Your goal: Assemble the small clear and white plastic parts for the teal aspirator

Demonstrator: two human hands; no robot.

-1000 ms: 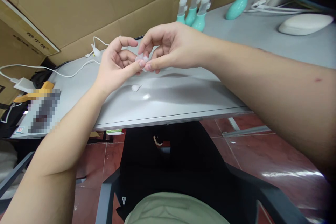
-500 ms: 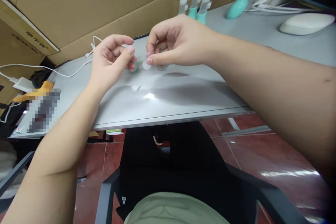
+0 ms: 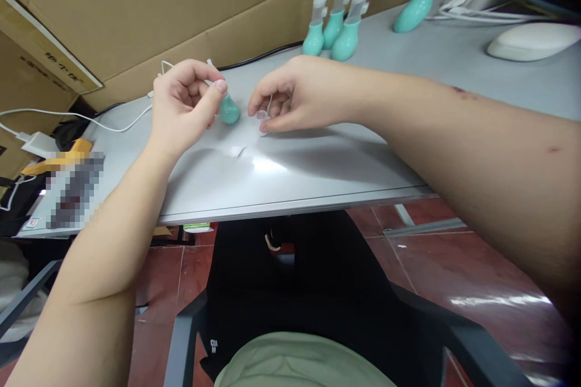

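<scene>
My left hand [image 3: 184, 109] is closed, thumb tip against the index finger; whatever sits in the pinch is hidden. Just behind it is a teal nasal aspirator [image 3: 229, 110]. Its bulb shows beside the thumb and its white tip rises above the fingers, while the middle is covered. I cannot tell whether the hand touches it. With thumb and fingers, my right hand [image 3: 295, 94] holds a small clear plastic cup-shaped piece [image 3: 261, 115], low over the tabletop or touching it. A small white scrap [image 3: 237, 152] lies on the table below and between the hands.
Several more teal aspirators [image 3: 347, 42] stand at the back of the grey table [image 3: 218, 193], one farther right. A white mouse [image 3: 531, 41] sits at the right. Brown cardboard [image 3: 181, 6] walls the rear edge. White cables and a yellow object [image 3: 82, 150] are at the left.
My right hand has come down toward the table with the clear piece. My left hand has shifted slightly left and its thumb and index finger have closed, uncovering more of the teal bulb.
</scene>
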